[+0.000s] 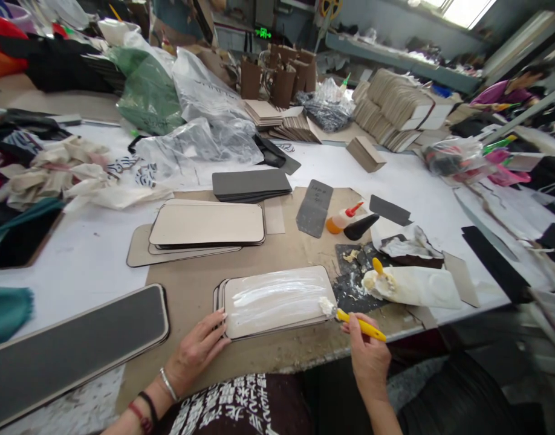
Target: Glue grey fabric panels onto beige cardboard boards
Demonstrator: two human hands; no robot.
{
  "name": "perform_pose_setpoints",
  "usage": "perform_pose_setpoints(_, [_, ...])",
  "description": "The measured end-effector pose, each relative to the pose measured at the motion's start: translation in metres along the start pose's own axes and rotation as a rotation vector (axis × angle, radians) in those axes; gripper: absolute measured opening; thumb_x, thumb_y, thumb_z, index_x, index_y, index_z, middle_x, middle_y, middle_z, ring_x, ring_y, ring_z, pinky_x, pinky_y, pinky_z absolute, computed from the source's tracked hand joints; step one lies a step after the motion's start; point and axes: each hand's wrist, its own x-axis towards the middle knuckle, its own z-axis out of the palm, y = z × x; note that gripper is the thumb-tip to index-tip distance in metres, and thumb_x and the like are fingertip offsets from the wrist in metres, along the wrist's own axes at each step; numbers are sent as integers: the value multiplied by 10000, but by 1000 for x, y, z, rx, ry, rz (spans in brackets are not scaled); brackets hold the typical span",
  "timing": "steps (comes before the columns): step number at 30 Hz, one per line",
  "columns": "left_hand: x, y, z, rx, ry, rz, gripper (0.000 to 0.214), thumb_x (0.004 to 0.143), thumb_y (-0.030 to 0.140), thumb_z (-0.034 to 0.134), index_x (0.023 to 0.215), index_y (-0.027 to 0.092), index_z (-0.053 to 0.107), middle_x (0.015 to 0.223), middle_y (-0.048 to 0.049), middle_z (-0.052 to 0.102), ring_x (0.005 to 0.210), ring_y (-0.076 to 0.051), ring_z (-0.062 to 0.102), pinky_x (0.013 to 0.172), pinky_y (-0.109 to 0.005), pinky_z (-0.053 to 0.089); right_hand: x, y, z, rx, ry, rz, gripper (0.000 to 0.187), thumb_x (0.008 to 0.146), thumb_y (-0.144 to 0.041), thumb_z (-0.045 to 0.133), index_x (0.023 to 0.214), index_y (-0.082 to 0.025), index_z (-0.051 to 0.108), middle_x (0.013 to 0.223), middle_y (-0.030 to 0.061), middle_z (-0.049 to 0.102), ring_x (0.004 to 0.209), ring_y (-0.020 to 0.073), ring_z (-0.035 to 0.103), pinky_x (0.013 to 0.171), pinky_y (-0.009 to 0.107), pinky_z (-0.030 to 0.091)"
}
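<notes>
Head view: a brush (367,328) is pinched by the right grip (370,359); to its left, a paste-smeared panel (277,302) is touched by the left grip (196,347), fingers loosely extended.

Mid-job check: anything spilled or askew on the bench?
Yes. Pale crumbs and smears dot the dark sheet right of the coated panel, looking dropped rather than spread. Also, in the stack of cream panels, the bottom one juts out leftward, so the edges don't line up.
</notes>
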Motion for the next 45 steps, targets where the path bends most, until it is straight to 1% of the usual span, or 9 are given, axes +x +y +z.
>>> perform_pose_setpoints(4, [-1,1,0,9,-7,-17,207,786,209,525,977,141,568,1068,-110,597,1054,-200,541,882,-332,502,14,-8,-17,-43,54,9,421,678,-561,532,829,-168,554,662,46,629,605,201,622,622,316,478])
perform_pose_setpoints(10, [-2,2,-2,17,-27,-52,240,770,205,543,1006,177,578,1065,-74,617,1074,-203,529,890,-329,496,32,-21,7,101,-37,-29,415,675,-545,555,836,-163,540,715,43,625,565,171,608,601,314,503])
perform_pose_setpoints(17, [-1,2,-6,33,-60,-66,231,762,192,556,987,147,584,1048,-94,625,1090,-209,514,897,-327,489,41,-31,6,5,-22,-41,428,665,-562,560,821,-164,554,671,45,624,567,186,614,585,308,501])
perform_pose_setpoints(20, [4,4,-8,45,-60,-91,210,772,197,541,972,153,588,1027,-92,634,1069,-202,528,884,-322,497,19,-54,33,78,-157,-96,360,699,-505,555,826,-169,562,673,32,614,559,168,603,570,285,499])
perform_pose_setpoints(25, [4,5,-7,69,-80,-106,210,773,209,540,971,164,592,1015,-87,641,1050,-197,543,872,-309,500,-41,-86,103,277,-573,-211,186,787,-354,494,807,-188,575,734,27,594,624,140,587,592,259,493])
perform_pose_setpoints(28, [1,4,-7,63,-87,-88,234,765,209,550,992,165,586,1029,-87,638,1065,-207,532,873,-316,500,-55,-87,120,262,-656,-317,154,806,-306,473,788,-195,578,774,32,586,710,145,584,647,262,483])
perform_pose_setpoints(31, [0,2,-8,57,-74,-53,251,778,213,530,1022,179,578,1043,-80,633,1062,-209,536,862,-321,510,-36,-70,106,187,-553,-273,161,808,-318,472,791,-189,566,766,31,583,684,139,581,644,262,480])
perform_pose_setpoints(37, [2,-4,-9,58,-38,44,255,804,206,471,1028,168,587,1044,-87,632,1050,-207,546,812,-285,539,36,-23,39,97,-97,-59,292,745,-442,521,834,-164,539,726,30,602,569,149,593,610,294,492])
perform_pose_setpoints(45, [6,-3,-8,107,-36,65,237,805,219,465,988,146,597,1032,-102,636,1005,-211,573,788,-294,547,39,-19,-3,-157,-50,-72,393,720,-547,493,831,-176,558,763,58,635,548,167,600,573,297,485])
